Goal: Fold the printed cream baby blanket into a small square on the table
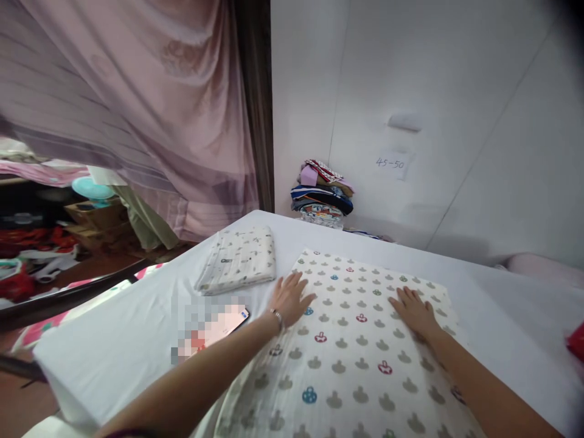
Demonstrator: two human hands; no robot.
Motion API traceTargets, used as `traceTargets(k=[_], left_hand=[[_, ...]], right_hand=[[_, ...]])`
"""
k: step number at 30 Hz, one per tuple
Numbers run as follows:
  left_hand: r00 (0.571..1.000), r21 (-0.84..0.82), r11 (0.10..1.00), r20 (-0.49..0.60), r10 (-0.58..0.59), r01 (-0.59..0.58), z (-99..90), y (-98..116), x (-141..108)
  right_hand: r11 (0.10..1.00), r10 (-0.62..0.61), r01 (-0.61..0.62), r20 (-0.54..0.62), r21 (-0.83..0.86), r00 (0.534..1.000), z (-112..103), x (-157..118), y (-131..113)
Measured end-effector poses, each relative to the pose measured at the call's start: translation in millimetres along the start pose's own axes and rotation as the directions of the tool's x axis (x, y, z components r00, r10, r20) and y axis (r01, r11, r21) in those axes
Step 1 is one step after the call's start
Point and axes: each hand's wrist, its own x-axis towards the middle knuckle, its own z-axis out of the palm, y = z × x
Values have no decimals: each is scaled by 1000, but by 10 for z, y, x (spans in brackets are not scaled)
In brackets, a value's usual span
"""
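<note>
A white cloth [347, 340] printed with grey, red, blue and green mushroom-like shapes lies spread over the white table, its near part running out of view at the bottom. My left hand [291, 299] rests on its left edge with the fingers apart; a bracelet circles the wrist. On the right side of the cloth, my right hand [414, 310] lies flat, fingers spread. Neither hand holds anything. To the left sits a folded white cloth [241, 258] with small dark prints, apart from both hands.
A phone [228, 325], partly blurred out, lies left of my left forearm on the white table [114, 340]. Folded clothes [322, 191] are stacked beyond the far edge by the white wall [410, 67]. A pink curtain [191, 109] hangs at left. Something red [577, 342] shows at the right edge.
</note>
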Motion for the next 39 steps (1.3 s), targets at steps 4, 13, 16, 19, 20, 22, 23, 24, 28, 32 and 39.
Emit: traceTargets(k=[4,13,16,19,20,22,23,24,28,32,39], left_hand=[[974,-39,974,25,-224,225,121,-64,822],[858,-115,850,53,-511,514,371,-349,1712],[863,-114,857,24,-504,503,435,-439,1796],[870,-100,865,3,-493,491,446,-507,1847],[871,-97,866,9,-492,490,431,-512,1857],[869,-91,865,20,-494,494,385,-487,1842],[869,-91,865,19,-494,494,365,-458,1806],[880,-88,876,9,-475,474,356,-423,1744],[991,3,991,2,-132,132,435,-298,1325],[966,20,999,254,-52,48,426,-229,1072],[976,15,999,213,35,-39,-22,-66,543]], right_hand=[[999,-29,27,-76,-22,997,-17,29,-81],[998,-47,43,-83,-43,995,142,8,-32],[996,-63,56,-105,-66,992,159,13,-20],[995,-85,80,-106,-52,991,170,23,-3],[995,-91,87,-108,-45,990,173,23,0],[996,-87,84,-111,-36,990,178,19,-1],[996,-81,78,-111,-34,991,181,16,-4],[997,-73,70,-110,-31,991,183,13,-8],[998,-57,57,-89,-7,994,137,32,-34],[998,-38,36,39,53,999,-88,18,-117],[990,-122,119,29,76,992,-194,-993,-98]])
